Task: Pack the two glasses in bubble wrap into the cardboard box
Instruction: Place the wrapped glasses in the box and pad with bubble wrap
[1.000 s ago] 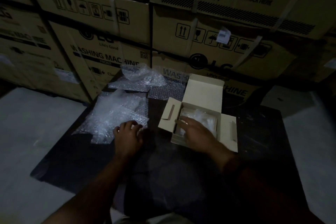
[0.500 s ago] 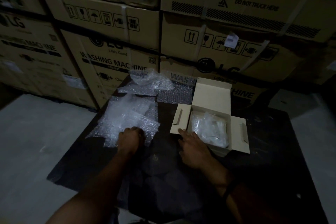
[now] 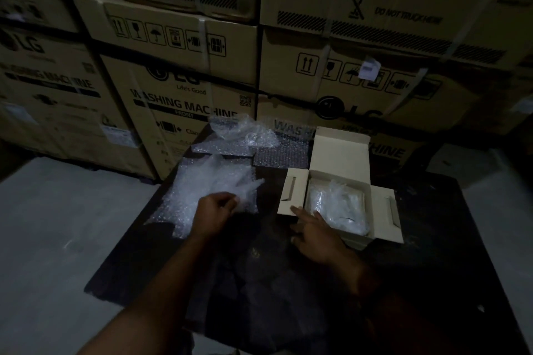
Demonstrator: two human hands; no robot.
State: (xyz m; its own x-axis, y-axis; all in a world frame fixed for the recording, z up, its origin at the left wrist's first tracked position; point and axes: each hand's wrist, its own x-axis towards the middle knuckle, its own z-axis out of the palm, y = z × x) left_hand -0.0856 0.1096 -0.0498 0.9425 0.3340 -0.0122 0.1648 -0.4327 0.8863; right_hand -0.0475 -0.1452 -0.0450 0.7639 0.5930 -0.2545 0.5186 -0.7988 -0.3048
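Observation:
A small cardboard box (image 3: 340, 153) stands open on the dark table (image 3: 432, 239), lid up and side flaps spread. A bubble-wrapped bundle (image 3: 337, 207) lies inside it. My right hand (image 3: 314, 232) rests at the box's near left corner, fingers apart, touching the left flap and the rim. To the left lies a second crumpled bubble-wrap bundle (image 3: 210, 181). My left hand (image 3: 215, 209) is closed on its near edge. Whether a glass is inside that bundle cannot be seen.
More loose bubble wrap (image 3: 245, 135) and a flat sheet (image 3: 281, 154) lie at the table's far edge. Stacked washing-machine cartons (image 3: 178, 81) wall off the back. Grey floor (image 3: 57, 225) shows left of the table. The scene is dim.
My right hand has come out of the box and now sits at its near left corner. My left hand has closed on the left bundle's edge.

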